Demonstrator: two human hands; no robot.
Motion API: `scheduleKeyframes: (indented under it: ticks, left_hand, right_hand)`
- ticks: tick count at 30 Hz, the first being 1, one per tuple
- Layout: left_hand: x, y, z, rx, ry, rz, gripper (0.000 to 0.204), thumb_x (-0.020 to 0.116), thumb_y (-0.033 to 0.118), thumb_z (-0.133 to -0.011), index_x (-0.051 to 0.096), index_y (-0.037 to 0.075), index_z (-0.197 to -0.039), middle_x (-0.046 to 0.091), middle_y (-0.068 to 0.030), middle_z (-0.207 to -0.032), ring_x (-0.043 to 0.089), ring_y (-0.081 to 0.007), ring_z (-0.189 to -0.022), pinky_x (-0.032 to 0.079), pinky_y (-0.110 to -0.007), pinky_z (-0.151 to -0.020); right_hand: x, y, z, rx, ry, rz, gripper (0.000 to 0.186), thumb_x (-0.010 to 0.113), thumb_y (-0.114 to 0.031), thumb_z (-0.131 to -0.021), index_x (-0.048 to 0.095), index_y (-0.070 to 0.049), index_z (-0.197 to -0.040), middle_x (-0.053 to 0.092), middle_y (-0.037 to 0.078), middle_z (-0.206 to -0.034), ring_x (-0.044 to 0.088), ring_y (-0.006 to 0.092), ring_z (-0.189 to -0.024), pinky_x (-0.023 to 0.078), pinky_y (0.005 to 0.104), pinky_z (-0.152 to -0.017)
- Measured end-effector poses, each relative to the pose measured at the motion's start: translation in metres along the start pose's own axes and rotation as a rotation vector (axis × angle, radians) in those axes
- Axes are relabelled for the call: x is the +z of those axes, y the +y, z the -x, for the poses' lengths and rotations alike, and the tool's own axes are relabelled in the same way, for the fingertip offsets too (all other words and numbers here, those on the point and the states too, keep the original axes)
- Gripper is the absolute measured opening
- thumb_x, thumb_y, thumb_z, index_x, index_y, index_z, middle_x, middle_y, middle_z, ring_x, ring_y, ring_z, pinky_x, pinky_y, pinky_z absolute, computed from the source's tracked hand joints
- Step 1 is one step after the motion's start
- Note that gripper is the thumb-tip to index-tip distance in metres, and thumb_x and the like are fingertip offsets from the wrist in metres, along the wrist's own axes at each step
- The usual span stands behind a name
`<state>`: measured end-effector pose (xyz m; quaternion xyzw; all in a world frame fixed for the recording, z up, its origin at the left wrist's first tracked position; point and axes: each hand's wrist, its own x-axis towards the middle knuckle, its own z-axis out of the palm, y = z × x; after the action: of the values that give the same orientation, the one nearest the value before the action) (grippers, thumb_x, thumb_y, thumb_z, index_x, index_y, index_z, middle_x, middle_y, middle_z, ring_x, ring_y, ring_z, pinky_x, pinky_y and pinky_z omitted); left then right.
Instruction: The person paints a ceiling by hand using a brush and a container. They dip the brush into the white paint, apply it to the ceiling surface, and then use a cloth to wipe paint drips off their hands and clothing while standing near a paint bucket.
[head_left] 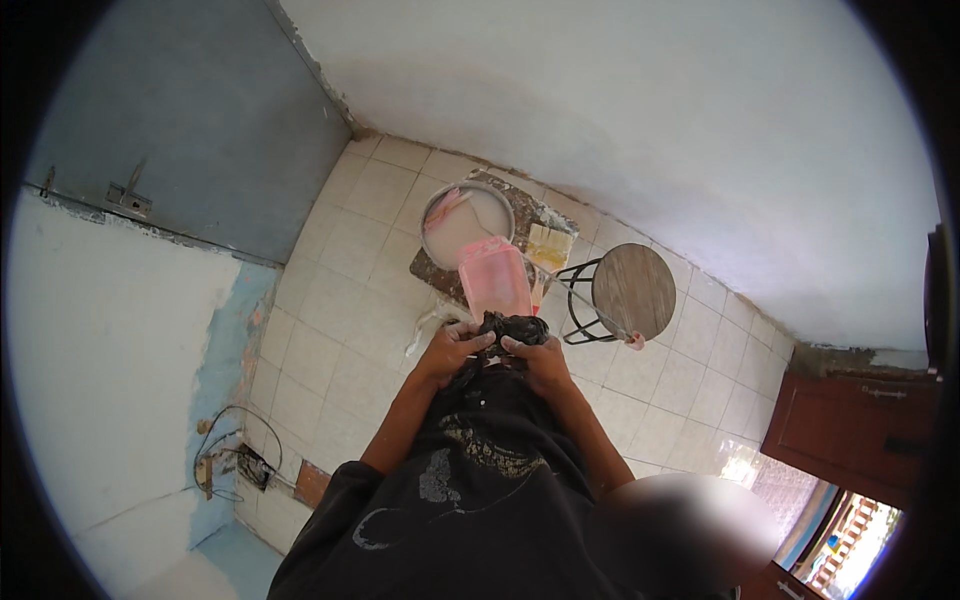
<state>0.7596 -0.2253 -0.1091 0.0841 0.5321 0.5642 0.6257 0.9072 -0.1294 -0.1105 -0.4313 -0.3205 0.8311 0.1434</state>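
Observation:
My left hand and my right hand are close together in front of my dark, paint-spotted shirt. Both have their fingers closed on a crumpled black cloth or plastic piece; I cannot tell which. Pale smears mark the fingers. Just beyond them is a pink paint tray, stained with white. Behind the tray stands a round bucket of whitish liquid, with pink-and-pale tool handles resting in it.
Under the bucket lies a stained board, with a yellowish block-like thing on it. A long thin pole slants toward a round wooden stool. Black cable loops by the left wall. A red-brown cabinet stands right.

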Motion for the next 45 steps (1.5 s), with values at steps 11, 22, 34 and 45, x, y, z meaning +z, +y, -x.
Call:
scheduleKeyframes:
  ticks: [11, 22, 34, 45]
  left_hand:
    - [0.004, 0.000, -0.003, 0.008, 0.155, -0.062, 0.020, 0.054, 0.017, -0.092, 0.056, 0.003, -0.105, 0.060, -0.0022, -0.082, 0.054, -0.0072, -0.059, 0.045, -0.020, -0.052]
    - [0.005, 0.001, 0.002, -0.029, -0.045, -0.177, 0.023, 0.053, 0.016, -0.090, 0.061, 0.002, -0.107, 0.059, 0.0014, -0.079, 0.051, -0.0036, -0.061, 0.043, -0.018, -0.054]
    - [0.007, 0.004, 0.009, -0.057, -0.021, -0.137, 0.029, 0.049, 0.010, -0.089, 0.059, 0.003, -0.115, 0.056, 0.0028, -0.075, 0.043, -0.0032, -0.054, 0.036, -0.019, -0.047]
    - [0.012, -0.002, 0.013, -0.010, 0.150, -0.340, 0.038, 0.060, 0.008, -0.082, 0.045, 0.001, -0.115, 0.058, -0.0015, -0.073, 0.047, -0.0051, -0.057, 0.038, -0.020, -0.050]
  right_hand:
    - [-0.001, -0.005, 0.005, 0.098, 0.039, -0.073, 0.025, 0.066, -0.009, -0.082, 0.058, 0.005, -0.102, 0.066, 0.012, -0.089, 0.065, 0.0213, -0.076, 0.055, 0.0294, -0.063]
    - [0.010, -0.002, -0.002, 0.223, -0.199, 0.040, 0.029, 0.066, -0.024, -0.085, 0.058, -0.003, -0.103, 0.063, 0.006, -0.085, 0.063, 0.0147, -0.071, 0.054, 0.0272, -0.060]
    - [0.018, -0.003, -0.003, 0.309, -0.215, -0.055, 0.027, 0.063, -0.022, -0.087, 0.058, -0.003, -0.104, 0.065, 0.007, -0.087, 0.064, 0.0159, -0.072, 0.055, 0.0289, -0.062]
    - [0.016, 0.009, -0.018, 0.152, 0.155, -0.024, 0.022, 0.068, -0.011, -0.079, 0.063, 0.000, -0.097, 0.065, 0.009, -0.087, 0.063, 0.0180, -0.074, 0.052, 0.0298, -0.063]
